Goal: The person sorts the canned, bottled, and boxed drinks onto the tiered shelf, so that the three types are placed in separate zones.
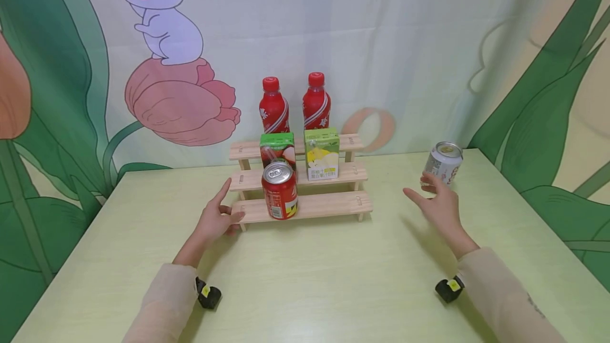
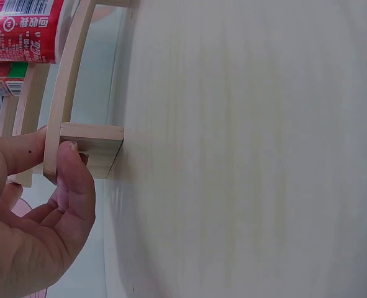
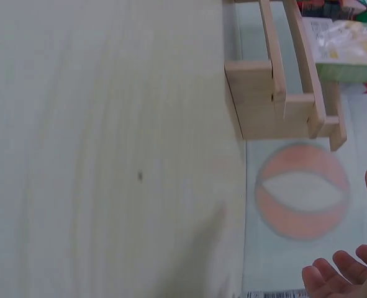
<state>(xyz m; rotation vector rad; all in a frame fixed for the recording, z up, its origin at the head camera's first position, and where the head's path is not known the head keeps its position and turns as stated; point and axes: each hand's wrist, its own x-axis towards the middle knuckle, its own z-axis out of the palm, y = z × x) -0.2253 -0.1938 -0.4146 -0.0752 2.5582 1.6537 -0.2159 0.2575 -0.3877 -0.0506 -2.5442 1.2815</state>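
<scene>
A three-step wooden rack (image 1: 333, 204) stands at the middle of the table. My left hand (image 1: 215, 220) pinches the left end of its lowest board (image 2: 68, 81) between thumb and fingers. A red drink can (image 1: 280, 197) sits on that board, left of centre. To the right, a silvery-white can (image 1: 445, 162) stands upright on the table. In front of it my right hand (image 1: 443, 213) reaches with thumb and fingers spread apart, nothing between them; whether the fingertips touch the can, I cannot tell. The right wrist view catches only fingertips (image 3: 332, 276) and a sliver of barcode below.
On the middle step are a green-topped carton (image 1: 277, 143) and a yellow-green juice carton (image 1: 321, 155). Behind them, two red-capped bottles (image 1: 274, 113) stand on the top step. A printed curtain (image 1: 405, 57) hangs behind the pale table (image 1: 324, 279).
</scene>
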